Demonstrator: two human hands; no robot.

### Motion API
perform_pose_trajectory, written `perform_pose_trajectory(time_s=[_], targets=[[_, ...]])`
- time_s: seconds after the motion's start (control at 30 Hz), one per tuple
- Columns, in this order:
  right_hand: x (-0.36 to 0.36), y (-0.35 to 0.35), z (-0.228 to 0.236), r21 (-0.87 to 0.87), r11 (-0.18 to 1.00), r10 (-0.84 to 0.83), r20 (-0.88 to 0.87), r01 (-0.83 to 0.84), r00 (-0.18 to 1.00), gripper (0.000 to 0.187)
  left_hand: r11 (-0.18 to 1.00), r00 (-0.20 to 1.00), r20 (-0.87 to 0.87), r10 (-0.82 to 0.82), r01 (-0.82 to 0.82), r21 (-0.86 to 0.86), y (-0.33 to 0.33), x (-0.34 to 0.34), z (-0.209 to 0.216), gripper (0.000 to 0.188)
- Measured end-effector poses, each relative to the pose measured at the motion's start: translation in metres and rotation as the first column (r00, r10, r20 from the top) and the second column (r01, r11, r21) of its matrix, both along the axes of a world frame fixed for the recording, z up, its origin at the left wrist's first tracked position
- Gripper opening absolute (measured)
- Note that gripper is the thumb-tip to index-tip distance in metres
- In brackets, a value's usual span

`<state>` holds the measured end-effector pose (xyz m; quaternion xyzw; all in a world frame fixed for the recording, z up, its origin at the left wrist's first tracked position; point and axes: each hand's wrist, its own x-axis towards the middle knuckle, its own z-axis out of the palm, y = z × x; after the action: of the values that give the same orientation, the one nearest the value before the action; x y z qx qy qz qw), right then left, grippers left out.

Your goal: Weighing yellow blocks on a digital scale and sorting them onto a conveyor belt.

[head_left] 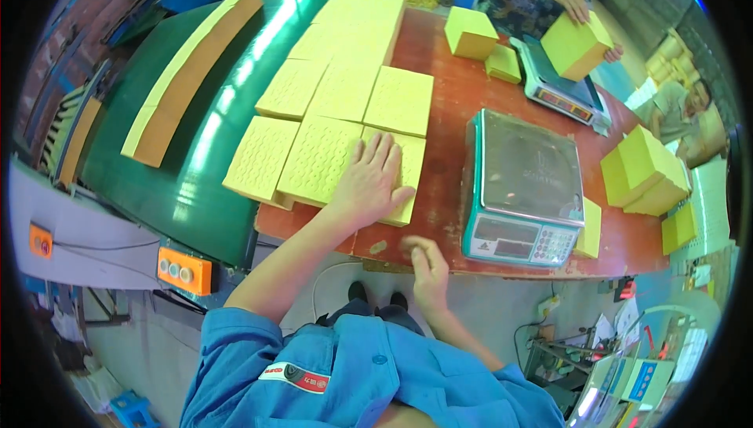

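Holds the right hand (428, 271) half-open, seemingly empty, off the desk's (441, 83) near edge, rests the left hand (369, 181) flat, gripping nothing, on the nearest yellow stacks (320, 157) beside the green belt (157, 208), apparently evening them, next needing both palms against the sides.

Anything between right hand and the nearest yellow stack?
Nothing solid stands between the right hand and the nearest yellow stack, just a strip of red tabletop. The left hand lies over part of that stack, though.

On the table (445, 185), the near scale (524, 181) stands right of grouped paper stacks (339, 89) (conveyor (196, 193) farther left).
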<state>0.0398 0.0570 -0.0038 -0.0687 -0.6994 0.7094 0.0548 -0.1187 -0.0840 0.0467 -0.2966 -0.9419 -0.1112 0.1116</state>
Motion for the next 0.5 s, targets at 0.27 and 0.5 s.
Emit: perform_pose_trajectory(time_s=[0.27, 0.5], targets=[[0.045, 0.01, -0.068, -0.812, 0.548, 0.248, 0.387, 0.201, 0.888, 0.052, 0.958, 0.938, 0.193, -0.287, 0.284, 0.039, -0.01, 0.087, 0.023, 0.082], [0.059, 0.039, 0.002, -0.753, 0.649, 0.296, 0.116, -0.11, 0.948, 0.057, 0.886, 0.941, 0.303, -0.147, -0.011, 0.464, -0.022, 0.124, 0.004, 0.075]])
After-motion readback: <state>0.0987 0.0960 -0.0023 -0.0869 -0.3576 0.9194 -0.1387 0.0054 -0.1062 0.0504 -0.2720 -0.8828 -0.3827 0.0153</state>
